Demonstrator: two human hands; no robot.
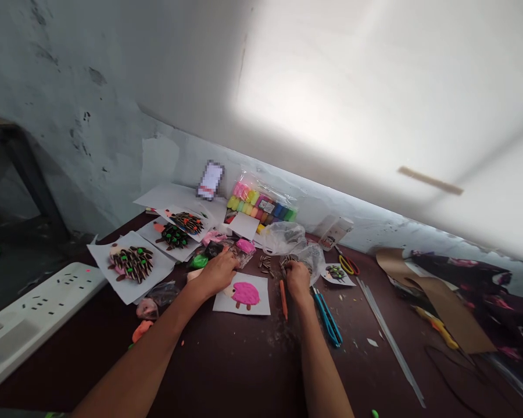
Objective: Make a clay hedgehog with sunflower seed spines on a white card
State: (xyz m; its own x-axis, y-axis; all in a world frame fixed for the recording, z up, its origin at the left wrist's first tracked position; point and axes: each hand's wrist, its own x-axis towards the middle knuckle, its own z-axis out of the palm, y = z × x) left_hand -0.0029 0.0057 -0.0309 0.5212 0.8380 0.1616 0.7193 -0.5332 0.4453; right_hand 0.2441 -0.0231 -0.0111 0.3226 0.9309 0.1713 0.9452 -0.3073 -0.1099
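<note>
A white card (264, 302) lies before me, bearing a hedgehog shape of pink clay (244, 292) with small brown feet. My left hand (220, 271) reaches past the card's upper left corner, its fingers bent over a clear plastic wrapper (243, 259); whatever is between them is hidden. On the other side, my right hand (298, 280) dips curled fingers into sunflower seeds in a clear plastic bag (314, 259). A loose pile of striped sunflower seeds (265, 265) sits between the hands. An orange stick-like tool (283, 300) lies beside the card.
Finished-looking seed hedgehogs on paper (133, 262) lie at the left, near a white power strip (35, 316). Multicoloured clay packs (264, 206) and a phone (210, 180) lean at the wall. Rightward are a blue cutter (328, 319), scissors (348, 264) and clear sticks (390, 342).
</note>
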